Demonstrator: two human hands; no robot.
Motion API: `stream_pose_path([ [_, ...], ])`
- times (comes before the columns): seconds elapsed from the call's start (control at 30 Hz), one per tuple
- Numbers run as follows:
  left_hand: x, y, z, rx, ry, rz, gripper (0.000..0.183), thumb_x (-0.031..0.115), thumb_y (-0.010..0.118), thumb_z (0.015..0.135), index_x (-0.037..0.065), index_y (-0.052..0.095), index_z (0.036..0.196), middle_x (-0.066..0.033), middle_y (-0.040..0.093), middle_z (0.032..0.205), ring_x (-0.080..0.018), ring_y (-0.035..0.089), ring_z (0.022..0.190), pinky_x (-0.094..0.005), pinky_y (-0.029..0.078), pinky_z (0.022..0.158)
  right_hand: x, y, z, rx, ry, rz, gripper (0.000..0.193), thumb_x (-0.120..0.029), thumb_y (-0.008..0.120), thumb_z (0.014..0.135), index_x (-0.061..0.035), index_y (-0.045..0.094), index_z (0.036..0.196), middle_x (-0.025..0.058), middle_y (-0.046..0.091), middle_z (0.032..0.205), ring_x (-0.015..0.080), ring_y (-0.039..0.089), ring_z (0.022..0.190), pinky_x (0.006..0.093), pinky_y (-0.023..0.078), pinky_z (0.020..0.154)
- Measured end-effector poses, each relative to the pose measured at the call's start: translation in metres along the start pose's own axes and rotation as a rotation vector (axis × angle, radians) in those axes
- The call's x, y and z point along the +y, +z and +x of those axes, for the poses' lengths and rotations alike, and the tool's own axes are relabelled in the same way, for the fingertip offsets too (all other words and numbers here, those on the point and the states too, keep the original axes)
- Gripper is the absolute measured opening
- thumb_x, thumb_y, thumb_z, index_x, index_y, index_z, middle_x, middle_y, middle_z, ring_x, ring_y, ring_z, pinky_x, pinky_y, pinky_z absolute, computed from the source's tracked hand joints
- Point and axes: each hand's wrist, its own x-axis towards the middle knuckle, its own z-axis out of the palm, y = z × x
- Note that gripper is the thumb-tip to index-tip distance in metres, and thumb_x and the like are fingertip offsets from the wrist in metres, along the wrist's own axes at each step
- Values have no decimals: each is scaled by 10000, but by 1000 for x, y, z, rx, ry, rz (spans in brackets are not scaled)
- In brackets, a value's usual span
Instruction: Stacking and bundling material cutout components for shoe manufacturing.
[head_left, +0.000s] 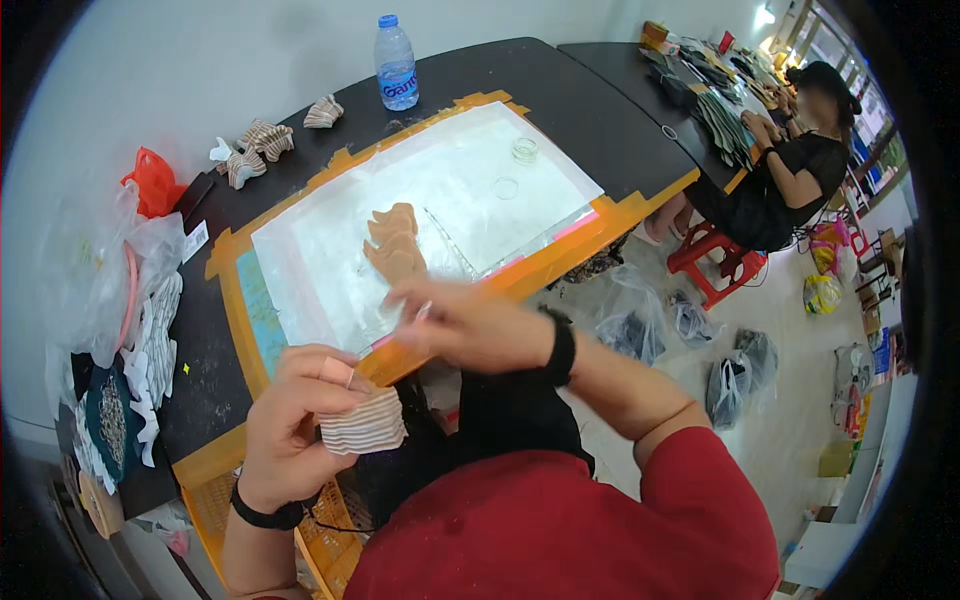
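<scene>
Near the table's front edge, my left hand point(300, 425) is closed on a thick stack of striped white-and-brown pieces point(363, 421), thumb below and fingers above. A small pale peach piece point(338, 372) shows at its fingertips. To its right, my right hand point(455, 325) is over the taped table edge, smeared by motion; whether its fingers hold anything is unclear. Just beyond it, several tan wavy-edged pieces point(395, 245) lie overlapped on the white sheet point(320, 235). A thin dark pointed tool point(450, 243) lies to their right.
Orange tape point(590, 240) borders the sheet. Behind stand a water bottle point(396, 65) and striped bundles point(265, 140); clear tape rolls point(523, 150) sit at the sheet's far right. Plastic bags point(90, 250) crowd the left. Another person point(800, 170) works at the right on a red stool point(715, 262).
</scene>
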Motion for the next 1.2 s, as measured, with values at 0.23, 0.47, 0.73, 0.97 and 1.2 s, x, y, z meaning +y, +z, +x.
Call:
stream_pose_path([
  [0.23, -23, 42, -1, 192, -234, -287, 420, -129, 700, 733, 12, 609, 1118, -97, 566, 1169, -192, 599, 1084, -312, 487, 957, 101, -118, 34, 61, 273, -1212, 86, -58, 572, 893, -40, 630, 955, 165, 615, 991, 334, 646, 935, 409, 526, 835],
  [0.47, -24, 50, 1, 256, -313, -412, 410, -137, 703, 756, 13, 602, 1124, -96, 520, 1261, -189, 591, 1147, -322, 503, 982, 100, -131, 25, 201, 120, -712, 103, -93, 587, 888, -7, 623, 930, 107, 647, 880, 230, 625, 782, 315, 498, 706],
  [0.73, -33, 58, 12, 179, -374, -607, 444, -84, 713, 770, 32, 612, 1187, -110, 461, 1476, -187, 551, 1236, -317, 454, 1022, -18, -43, -4, -157, -93, -119, 99, -126, 650, 936, -32, 623, 946, -17, 557, 807, 64, 484, 722, 232, 420, 647],
  [0.97, -18, 40, -13, 332, -400, -740, 568, 107, 809, 763, 8, 517, 1240, -106, 612, 1208, -212, 614, 1105, -361, 501, 971, -17, -6, -10, -109, 129, 859, 171, -159, 571, 995, -16, 606, 1083, 15, 635, 1017, 97, 585, 937, 245, 466, 851],
  [1.2, 17, 48, -27, 326, -390, -586, 633, 213, 864, 734, 36, 510, 1228, -99, 604, 1207, -223, 604, 1100, -370, 509, 966, -21, 10, -33, -223, 84, 1565, 141, -154, 517, 987, -35, 592, 996, 28, 599, 942, 90, 506, 716, 261, 453, 692],
])
